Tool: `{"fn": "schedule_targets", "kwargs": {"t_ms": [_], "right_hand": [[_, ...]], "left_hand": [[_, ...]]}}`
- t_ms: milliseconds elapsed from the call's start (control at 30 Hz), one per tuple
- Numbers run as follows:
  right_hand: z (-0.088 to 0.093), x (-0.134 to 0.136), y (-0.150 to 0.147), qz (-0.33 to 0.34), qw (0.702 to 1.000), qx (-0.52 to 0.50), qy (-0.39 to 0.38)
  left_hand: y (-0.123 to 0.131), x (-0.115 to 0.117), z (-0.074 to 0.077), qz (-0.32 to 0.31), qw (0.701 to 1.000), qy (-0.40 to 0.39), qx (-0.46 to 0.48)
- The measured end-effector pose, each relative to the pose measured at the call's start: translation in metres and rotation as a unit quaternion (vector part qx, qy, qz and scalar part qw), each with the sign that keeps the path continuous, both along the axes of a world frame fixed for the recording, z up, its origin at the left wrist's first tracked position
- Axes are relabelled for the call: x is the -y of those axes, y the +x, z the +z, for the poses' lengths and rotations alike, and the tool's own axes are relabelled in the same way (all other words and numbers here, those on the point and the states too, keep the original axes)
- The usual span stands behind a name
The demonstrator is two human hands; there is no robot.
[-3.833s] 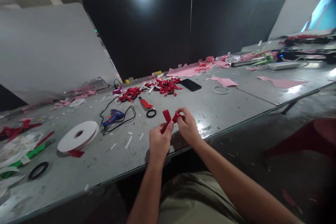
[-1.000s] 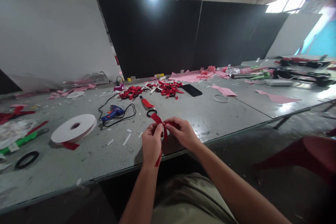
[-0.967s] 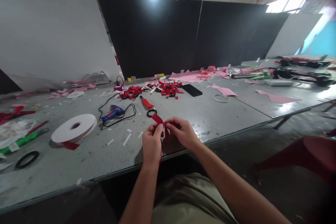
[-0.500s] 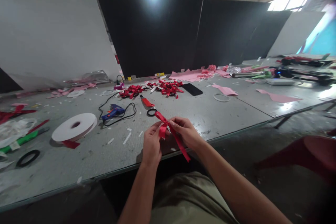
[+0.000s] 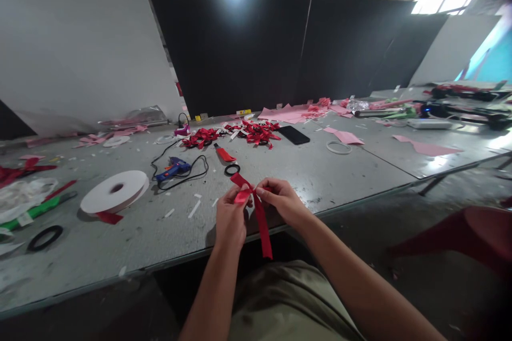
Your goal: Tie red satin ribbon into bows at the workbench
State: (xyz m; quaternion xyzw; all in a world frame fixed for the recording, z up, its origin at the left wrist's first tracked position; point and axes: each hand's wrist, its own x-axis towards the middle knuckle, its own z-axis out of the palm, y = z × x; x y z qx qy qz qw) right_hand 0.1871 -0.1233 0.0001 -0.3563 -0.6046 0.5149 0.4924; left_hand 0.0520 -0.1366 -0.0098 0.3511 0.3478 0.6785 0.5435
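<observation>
A red ribbon bow [image 5: 262, 224] is held between my two hands, over the table's front edge. My left hand [image 5: 232, 216] pinches the loop on its left side. On the right, my right hand [image 5: 283, 200] grips the ribbon close to the knot, fingers closed. One tail points up and left, and a longer one hangs down past the table edge. Just beyond my hands lie a black ring [image 5: 232, 170] and a red-handled cutter [image 5: 225, 154]. Parts of the loops are hidden behind my fingers.
On the grey table [image 5: 160, 240] are a white ribbon spool [image 5: 100, 192], a blue glue gun [image 5: 174, 169] with its cord, a pile of red bows [image 5: 256, 133], a black phone [image 5: 294, 135] and pink paper [image 5: 344, 136]. A red stool [image 5: 476, 229] stands at right.
The long tail has swung from lower right to hanging nearly straight down. The bow has turned slightly, and my right fingers have shifted at the knot.
</observation>
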Motion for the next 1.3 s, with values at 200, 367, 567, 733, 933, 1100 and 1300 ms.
{"fn": "schedule_targets", "kwargs": {"t_ms": [200, 367, 567, 733, 933, 1100, 1300], "right_hand": [[0.003, 0.000, -0.001, -0.013, 0.996, 0.054, 0.068], [0.005, 0.003, -0.002, -0.087, 0.990, 0.059, 0.090], [-0.002, 0.002, 0.000, -0.142, 0.979, 0.057, 0.136], [-0.007, -0.004, 0.001, -0.204, 0.964, 0.078, 0.150], [0.004, -0.005, 0.001, -0.076, 0.990, 0.088, 0.084], [0.018, -0.014, 0.005, -0.070, 0.988, 0.110, 0.078], [0.037, -0.058, 0.011, -0.059, 0.997, 0.025, -0.045]], "left_hand": [[-0.001, 0.000, 0.002, 0.027, 0.999, 0.019, 0.033], [0.001, 0.002, 0.003, 0.014, 1.000, -0.007, -0.015], [0.003, 0.004, 0.001, 0.002, 0.974, 0.046, -0.222], [0.002, 0.005, 0.003, -0.009, 0.945, 0.079, -0.316], [0.004, 0.006, 0.003, -0.004, 0.953, 0.055, -0.298], [0.004, 0.004, 0.000, -0.006, 0.945, 0.065, -0.319], [0.007, 0.007, -0.002, -0.018, 0.947, 0.030, -0.319]]}}
